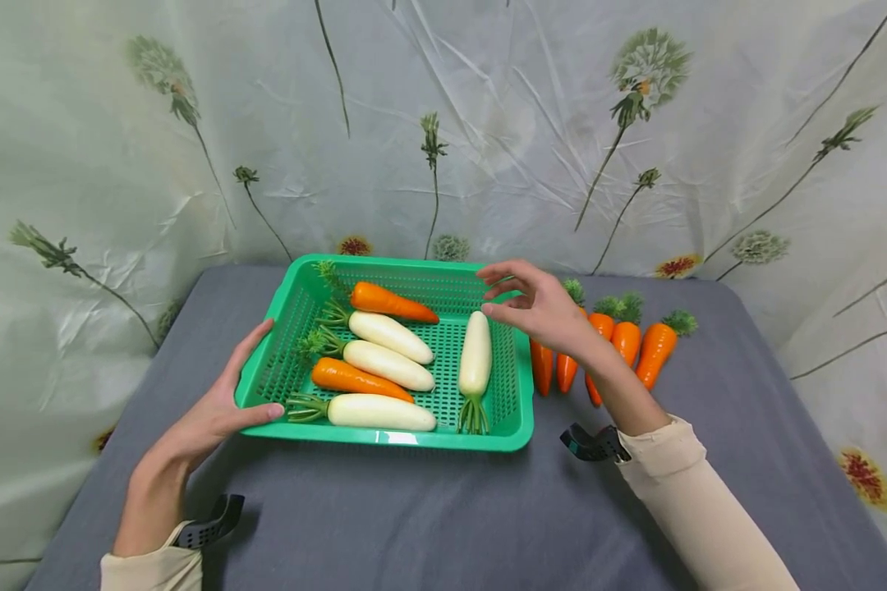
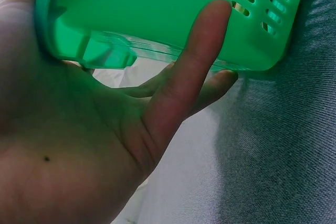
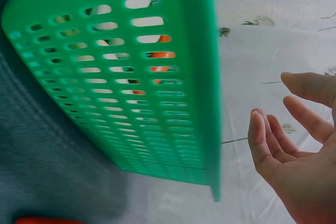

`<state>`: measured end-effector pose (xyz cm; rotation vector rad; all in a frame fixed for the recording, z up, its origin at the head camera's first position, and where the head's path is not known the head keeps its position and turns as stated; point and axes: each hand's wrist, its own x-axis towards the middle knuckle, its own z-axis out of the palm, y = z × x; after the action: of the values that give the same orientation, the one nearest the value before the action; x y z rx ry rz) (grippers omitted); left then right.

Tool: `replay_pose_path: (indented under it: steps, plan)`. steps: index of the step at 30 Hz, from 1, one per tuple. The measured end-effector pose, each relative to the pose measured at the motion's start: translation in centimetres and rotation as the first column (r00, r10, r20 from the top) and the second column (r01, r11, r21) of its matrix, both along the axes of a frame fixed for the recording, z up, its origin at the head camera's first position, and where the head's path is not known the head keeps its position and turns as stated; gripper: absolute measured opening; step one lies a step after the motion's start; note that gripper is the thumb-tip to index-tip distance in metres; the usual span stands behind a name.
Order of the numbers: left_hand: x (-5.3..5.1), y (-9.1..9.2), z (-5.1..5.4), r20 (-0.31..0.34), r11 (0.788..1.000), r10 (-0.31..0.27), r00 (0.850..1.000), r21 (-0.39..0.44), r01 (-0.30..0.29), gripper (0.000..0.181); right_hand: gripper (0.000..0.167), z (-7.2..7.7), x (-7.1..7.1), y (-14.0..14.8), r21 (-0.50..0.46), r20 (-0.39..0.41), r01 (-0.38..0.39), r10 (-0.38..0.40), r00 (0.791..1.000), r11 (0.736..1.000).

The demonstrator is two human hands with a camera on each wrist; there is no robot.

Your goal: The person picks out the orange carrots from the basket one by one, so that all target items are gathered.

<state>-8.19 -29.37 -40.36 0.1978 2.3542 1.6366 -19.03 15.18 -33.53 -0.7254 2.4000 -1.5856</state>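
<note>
A green plastic basket [image 1: 513, 410] holds several white radishes [image 1: 384, 412] and two orange carrots [image 1: 360, 379]. One radish [image 1: 476, 353] lies apart at the basket's right, leaves toward the front. My left hand [image 1: 218, 410] grips the basket's front left corner, thumb over the rim; in the left wrist view its fingers [image 2: 207, 35] lie against the outer wall. Above the basket's right rim my right hand [image 1: 547, 312] hovers with relaxed, slightly bent fingers. Nothing is between its fingertips, which hang above the tip of that lone radish. The right wrist view shows this hand [image 3: 299, 150] apart from the rim.
Right of the basket, several more carrots [image 1: 656, 353] with green tops lie side by side, some partly behind my right forearm. Everything rests on a grey cloth-covered table [image 1: 443, 509]. A pale curtain [image 1: 488, 148] with printed flowers hangs behind it.
</note>
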Motion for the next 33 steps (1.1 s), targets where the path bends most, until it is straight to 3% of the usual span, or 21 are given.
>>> replay_pose_path:
  steps: [9,19,27,33]
  plan:
    - [-0.3,0.1,0.1,0.0,1.0,0.006,1.0,0.004,-0.006,0.11,0.048,2.6,-1.1,-0.6,0.022,0.015,-0.048,0.048,0.999,0.999]
    - [-0.2,0.0,0.1,0.015,1.0,0.01,1.0,0.008,-0.011,0.11,0.048,3.7,-2.5,-2.5,0.025,0.025,-0.078,0.078,0.997,0.997]
    - [-0.2,0.1,0.1,0.015,1.0,0.005,1.0,0.016,-0.005,0.11,0.046,3.4,-3.1,-4.7,0.003,0.028,-0.143,0.143,0.989,0.99]
    - [0.1,0.1,0.0,0.022,1.0,0.006,1.0,0.016,-0.006,0.11,0.046,2.3,-3.5,-6.5,0.02,0.04,-0.201,0.2,0.979,0.979]
